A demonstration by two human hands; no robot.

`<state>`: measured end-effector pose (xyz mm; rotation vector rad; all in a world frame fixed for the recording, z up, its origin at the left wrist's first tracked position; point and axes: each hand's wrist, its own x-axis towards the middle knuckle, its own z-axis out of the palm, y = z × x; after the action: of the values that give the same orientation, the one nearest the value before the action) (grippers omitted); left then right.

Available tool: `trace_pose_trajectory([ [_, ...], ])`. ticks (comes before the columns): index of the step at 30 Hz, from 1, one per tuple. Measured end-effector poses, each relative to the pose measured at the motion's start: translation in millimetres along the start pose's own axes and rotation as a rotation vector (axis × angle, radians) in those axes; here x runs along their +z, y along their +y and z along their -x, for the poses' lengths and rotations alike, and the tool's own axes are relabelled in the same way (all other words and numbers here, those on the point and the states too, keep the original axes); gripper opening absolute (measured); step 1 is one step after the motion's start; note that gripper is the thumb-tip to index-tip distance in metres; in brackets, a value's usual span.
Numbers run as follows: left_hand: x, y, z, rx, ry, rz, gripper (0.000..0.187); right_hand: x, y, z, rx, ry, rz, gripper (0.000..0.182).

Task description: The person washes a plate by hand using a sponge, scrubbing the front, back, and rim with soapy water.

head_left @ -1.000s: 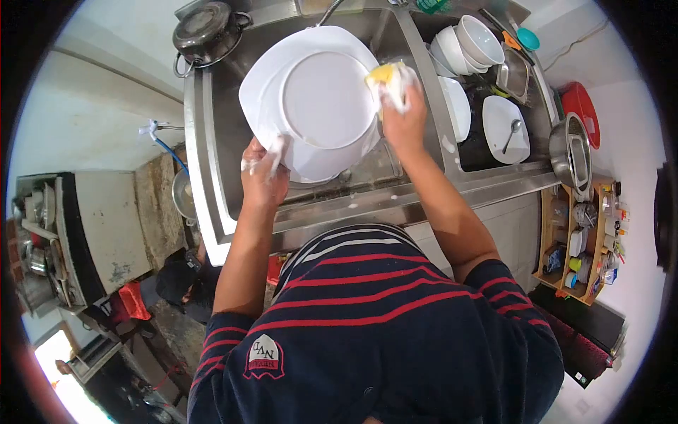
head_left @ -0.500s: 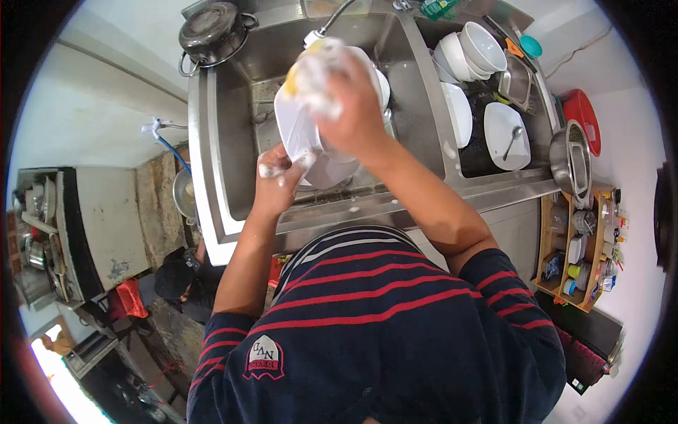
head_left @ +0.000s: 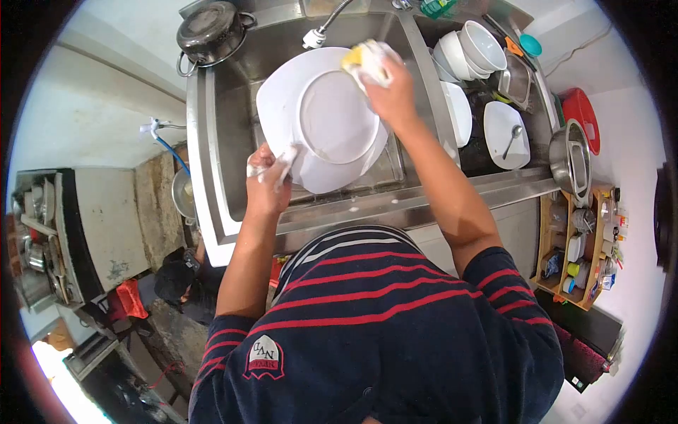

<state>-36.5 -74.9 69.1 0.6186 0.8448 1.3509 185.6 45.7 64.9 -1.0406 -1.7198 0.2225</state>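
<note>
Steel sink walls framed the white plate, underside-up, at twelve o'clock. The left hand had fingers closed on its seven o'clock edge; the right hand gripped a foamy sponge near one o'clock (contact looked uncertain). Soapy handling called for a firm pinch. At two o'clock, a side basin held bowls and a dish bearing a spoon

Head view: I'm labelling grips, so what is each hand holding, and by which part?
The left hand holds the white plate by its lower-left edge as pictured; the right hand holds a foamy yellow sponge, exactly where cannot be told.
</note>
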Motion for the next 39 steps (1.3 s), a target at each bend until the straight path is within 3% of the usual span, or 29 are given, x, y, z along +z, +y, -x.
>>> trace_pose_trajectory([
  [2, -8.5, -4.9, -4.0, 0.021, 0.016, 0.016, 0.022, -1.6, 14.7, 26.6, 0.256, 0.049, -0.024, 0.033],
  [3, -11.7, -7.1, -5.0, 0.053, 0.038, 0.059, 0.022, 0.5, 21.7, 43.2, 0.255, 0.044, -0.025, 0.033],
  [5, -14.8, -8.9, -6.5, 0.077, 0.059, 0.101, 0.023, 1.7, 27.4, 75.0, 0.820, 0.065, -0.326, 0.035],
  [6, -14.8, -9.4, -9.3, 0.109, 0.083, 0.128, 0.023, 0.3, 14.8, 79.0, 0.821, 0.068, -0.324, 0.035],
  [8, -14.7, -11.8, -12.9, 0.135, 0.107, 0.151, 0.023, 5.1, -16.4, 83.2, 1.175, 0.399, -1.122, 0.038],
  [12, -14.1, -13.6, -9.8, 0.104, -0.070, 0.126, 0.031, 1.0, -8.9, 68.2, 1.163, 0.463, -1.277, 0.036],
  [14, -8.9, -4.3, 2.7, -0.036, -0.052, -0.091, 0.040, -9.3, 5.6, 56.9, 1.137, 0.432, -1.278, 0.035],
  [15, -30.7, -4.5, 1.8, -0.175, -0.062, -0.076, 0.051, -14.6, 8.8, 52.6, 1.075, 0.363, -1.273, 0.035],
  [16, -56.7, -13.7, -1.2, -0.114, -0.080, 0.079, 0.058, -18.5, 10.0, 49.8, 1.017, 0.297, -1.264, 0.035],
  [18, -62.4, 7.4, -1.9, -0.208, -0.060, 0.259, 0.059, -21.1, 8.0, 45.7, 1.015, 0.259, -1.242, 0.036],
  [19, -63.6, 16.5, -2.7, -0.223, -0.072, 0.246, 0.051, -20.2, 4.5, 45.0, 0.962, 0.215, -1.207, 0.038],
  [20, -59.5, 20.8, -4.0, -0.222, -0.067, 0.245, 0.051, -18.9, 2.3, 43.3, 0.907, 0.171, -1.175, 0.040],
  [21, -46.8, 29.5, -6.1, -0.183, -0.024, 0.009, 0.048, -17.1, 2.9, 40.5, 0.907, 0.168, -1.178, 0.040],
  [22, -40.0, 34.7, -7.9, -0.144, 0.020, -0.228, 0.046, -15.0, 5.4, 37.4, 0.740, 0.053, -0.857, 0.041],
  [23, -41.2, 35.8, -8.1, -0.173, 0.009, -0.248, 0.047, -13.4, 6.5, 35.8, 0.570, -0.057, -0.536, 0.043],
  [24, -44.8, 30.0, -7.7, -0.178, 0.014, -0.249, 0.047, -11.5, 4.8, 32.4, 0.576, -0.059, -0.538, 0.043],
  [26, -49.5, 12.8, -8.9, -0.080, 0.155, -0.013, 0.050, -4.8, 0.5, 22.4, 0.256, -0.029, -0.219, 0.044],
  [27, -30.6, 21.3, -4.0, -0.111, 0.289, -0.003, 0.045, -1.9, -1.8, 22.3, 0.226, -0.013, -0.196, 0.046],
  [30, -37.1, 6.0, -4.8, -0.005, 0.299, 0.147, 0.039, -0.1, -17.7, 29.1, 0.063, 0.012, -0.068, 0.046],
  [32, -31.6, 2.8, -2.4, 0.006, 0.300, 0.192, 0.038, 2.6, -41.5, 44.6, 0.102, 0.013, -0.059, 0.046],
  [34, -30.7, -2.3, -5.6, 0.014, 0.295, 0.233, 0.038, 9.8, -57.9, 59.6, -0.060, -0.044, 0.079, 0.046],
  [39, -39.9, -13.2, -21.1, -0.060, 0.289, 0.240, 0.041, 8.4, -98.8, 74.4, -0.202, -0.234, 0.070, 0.047],
])
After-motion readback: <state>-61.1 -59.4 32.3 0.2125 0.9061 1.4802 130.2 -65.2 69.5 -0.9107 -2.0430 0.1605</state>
